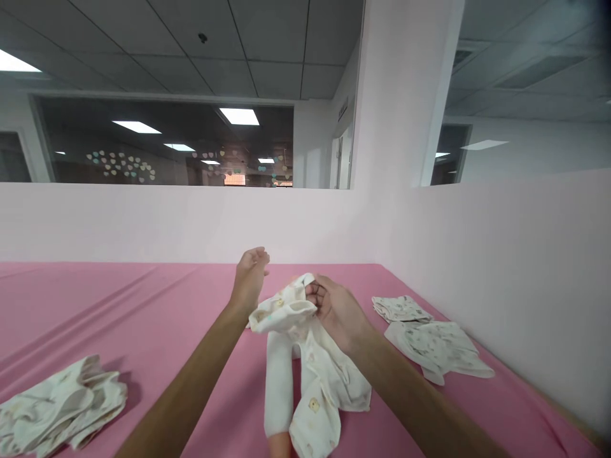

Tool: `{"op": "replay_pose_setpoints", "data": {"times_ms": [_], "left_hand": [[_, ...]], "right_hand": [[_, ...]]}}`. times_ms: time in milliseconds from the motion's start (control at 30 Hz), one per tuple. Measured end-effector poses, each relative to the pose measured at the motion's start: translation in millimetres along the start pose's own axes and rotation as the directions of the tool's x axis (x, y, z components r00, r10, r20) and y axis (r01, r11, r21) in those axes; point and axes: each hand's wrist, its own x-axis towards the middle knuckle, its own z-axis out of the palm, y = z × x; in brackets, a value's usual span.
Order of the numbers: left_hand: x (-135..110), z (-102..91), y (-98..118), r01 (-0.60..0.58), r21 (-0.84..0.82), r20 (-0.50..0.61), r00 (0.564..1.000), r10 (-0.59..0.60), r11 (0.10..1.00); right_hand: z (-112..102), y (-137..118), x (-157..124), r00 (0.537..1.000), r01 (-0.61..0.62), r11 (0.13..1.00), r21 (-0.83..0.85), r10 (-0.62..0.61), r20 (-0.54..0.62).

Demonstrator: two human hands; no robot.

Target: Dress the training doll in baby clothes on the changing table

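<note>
A white baby garment (317,375) with a small bear print lies in the middle of the pink surface. It is partly drawn over what looks like a doll, whose white-covered leg (279,381) shows with a skin-coloured end at the bottom edge. The doll's upper part is mostly hidden by the cloth. My right hand (337,308) pinches the bunched upper part of the garment, fingers curled at its edge. Just beyond the cloth, on its left, my left hand (252,273) is raised with fingers loosely bent and thumb apart, nothing visible in it.
Printed white clothes (62,404) lie in a folded pile at the near left. On the right, a folded cloth (401,309) and a spread garment (439,350) lie near the wall. A pink cover (143,305) spreads up to the white walls (191,222), which have windows above.
</note>
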Motion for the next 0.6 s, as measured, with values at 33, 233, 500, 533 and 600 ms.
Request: {"op": "replay_pose_setpoints", "data": {"times_ms": [33,233,500,533,600], "left_hand": [[-17,-2.8,8,-0.172,0.051,-0.031,0.984,0.173,0.984],[-124,-0.7,53,-0.593,0.300,0.044,0.791,0.610,0.747],[-122,23.4,2,-0.449,0.484,0.311,0.891,0.332,0.751],[-117,25.7,-5,-0.451,0.478,0.288,0.891,0.351,0.754],[-110,29.0,-12,-0.456,0.459,0.325,0.885,0.333,0.763]], "right_hand": [[5,-4,-2,0.998,0.058,0.998,0.011,-0.058,-0.010],[36,-31,-12,0.962,0.274,0.960,-0.053,-0.272,0.037],[35,-55,-14,0.914,0.396,0.867,-0.300,-0.404,0.040],[33,-55,-15,0.910,0.403,0.861,-0.311,-0.413,0.036],[31,-56,-15,0.909,0.404,0.861,-0.309,-0.417,0.028]]}}
